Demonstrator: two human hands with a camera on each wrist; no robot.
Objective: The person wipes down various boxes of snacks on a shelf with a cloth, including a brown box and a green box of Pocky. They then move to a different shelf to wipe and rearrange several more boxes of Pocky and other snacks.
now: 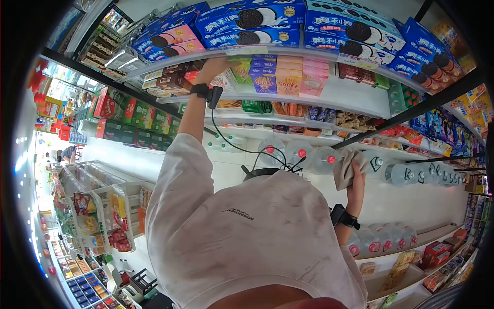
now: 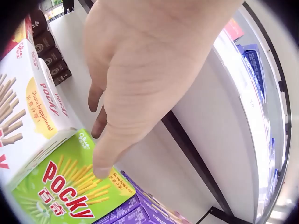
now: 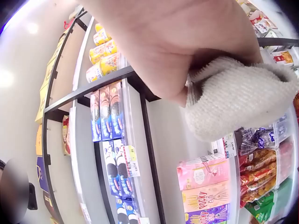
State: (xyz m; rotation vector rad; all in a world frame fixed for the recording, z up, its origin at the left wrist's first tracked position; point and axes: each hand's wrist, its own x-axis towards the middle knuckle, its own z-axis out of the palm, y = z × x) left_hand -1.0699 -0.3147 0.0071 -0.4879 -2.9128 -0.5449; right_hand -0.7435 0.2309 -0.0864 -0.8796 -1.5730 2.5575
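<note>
My left hand (image 1: 212, 68) reaches into the shelf under the blue cookie boxes. In the left wrist view, the left hand (image 2: 140, 79) is above a green Pocky box (image 2: 70, 184), its thumb tip overlapping that box's upper edge and its other fingers pointing downward, loosely bent. Next to the green box is a white Pocky box (image 2: 35, 107); purple boxes (image 2: 128, 212) are on its other side. My right hand (image 1: 356, 177), lower and out to the side, grips a crumpled beige cloth (image 3: 238, 100). The cloth bulges out from the curled fingers, which are mostly hidden in the right wrist view.
Blue Oreo boxes (image 1: 252, 23) line the shelf above. Pink boxes (image 1: 314, 77) stand along the same row as the Pocky. Large water bottles (image 1: 324, 159) stand on the floor below. A dark shelf post (image 1: 381, 121) slants between the shelf bays.
</note>
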